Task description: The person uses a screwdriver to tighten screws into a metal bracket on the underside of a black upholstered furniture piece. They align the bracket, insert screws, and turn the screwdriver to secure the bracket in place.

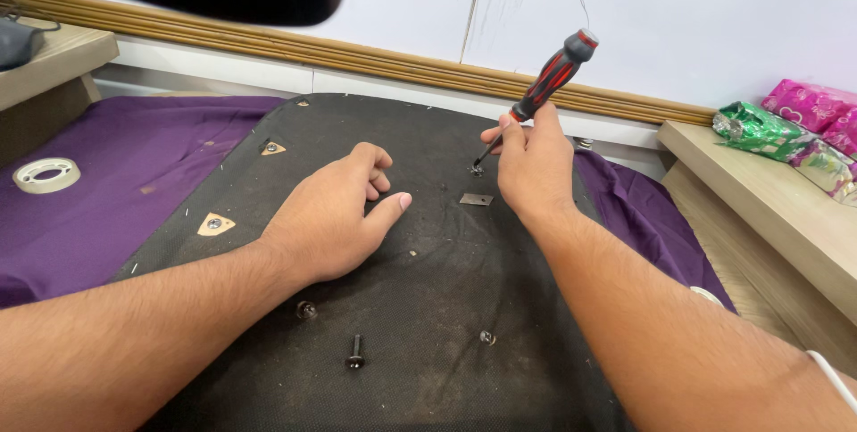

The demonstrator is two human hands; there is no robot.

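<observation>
A black fabric-covered seat base [428, 307] lies upside down on a purple cloth. My right hand [534, 164] grips a red-and-black screwdriver [553, 75], its tip set on a screw [476, 169] near the panel's far edge. My left hand [335, 213] rests on the panel with fingers loosely curled and holds nothing. A small square metal plate [476, 199] lies just in front of the screwdriver tip. A loose black bolt [355, 353] stands on the near part of the panel, with other screw heads [306, 310] beside it.
Two triangular metal brackets [216, 224] are fixed along the panel's left edge. A roll of tape [45, 174] lies on the purple cloth [116, 182] at left. Shiny green and pink packets [786, 128] sit on a wooden shelf at right. A white wall rises behind.
</observation>
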